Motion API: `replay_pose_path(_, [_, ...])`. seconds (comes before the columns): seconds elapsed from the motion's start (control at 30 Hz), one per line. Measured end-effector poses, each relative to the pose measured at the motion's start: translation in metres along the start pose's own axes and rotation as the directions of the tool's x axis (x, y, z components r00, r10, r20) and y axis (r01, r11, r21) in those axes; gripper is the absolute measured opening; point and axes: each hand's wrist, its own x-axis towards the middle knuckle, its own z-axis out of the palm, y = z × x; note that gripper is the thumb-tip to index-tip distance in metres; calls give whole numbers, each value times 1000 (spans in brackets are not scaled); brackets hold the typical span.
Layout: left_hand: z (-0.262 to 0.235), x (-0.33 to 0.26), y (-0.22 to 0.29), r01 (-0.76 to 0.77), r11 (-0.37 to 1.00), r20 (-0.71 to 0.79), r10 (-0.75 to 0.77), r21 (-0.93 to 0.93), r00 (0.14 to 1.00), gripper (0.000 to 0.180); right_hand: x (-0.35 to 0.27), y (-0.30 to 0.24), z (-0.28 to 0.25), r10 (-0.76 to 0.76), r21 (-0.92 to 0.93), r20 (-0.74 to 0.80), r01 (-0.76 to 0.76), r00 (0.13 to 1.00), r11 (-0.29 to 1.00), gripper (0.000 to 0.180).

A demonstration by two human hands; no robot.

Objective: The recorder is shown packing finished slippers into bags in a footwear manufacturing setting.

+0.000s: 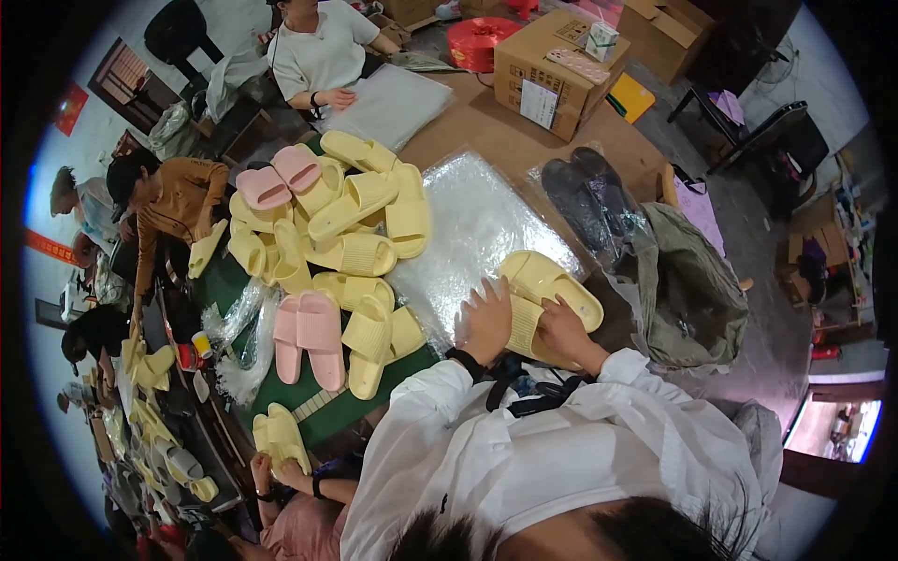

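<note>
A pair of yellow slippers [561,282] lies in front of me at the edge of a stack of clear plastic bags [447,220]. My left hand [487,323] is open, its fingers spread over the bags' near corner, right beside the slippers. My right hand [567,335] grips the near slipper around its strap; part of its fingers is hidden. A heap of yellow slippers [360,206] covers the table to the left, a pink pair [267,187] on top. Another pink pair [311,337] lies in front of the heap.
Bagged dark slippers [585,192] and an open grey-green sack [697,290] are at the right. A cardboard box [552,79] stands at the far side. Across the table a person [323,56] rests a hand on more plastic bags [388,107]. Another person's hands [281,475] hold yellow slippers, lower left.
</note>
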Motion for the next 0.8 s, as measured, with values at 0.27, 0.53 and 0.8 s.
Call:
replay_pose_path(0.27, [5,-4,-17,267,868,242,-177,-418,954,52,5,-5,8,6,4,-130,-5,991,1000,8])
replay_pose_path(0.53, [12,-2,-19,147,979,118,-131,-139,984,50,19,-23,-4,-2,47,16,2,1000,999,17])
replay_pose_path(0.8, [21,-19,-14,114,984,-6,-116,-137,993,55,15,-26,3,12,30,-31,-11,999,999,14])
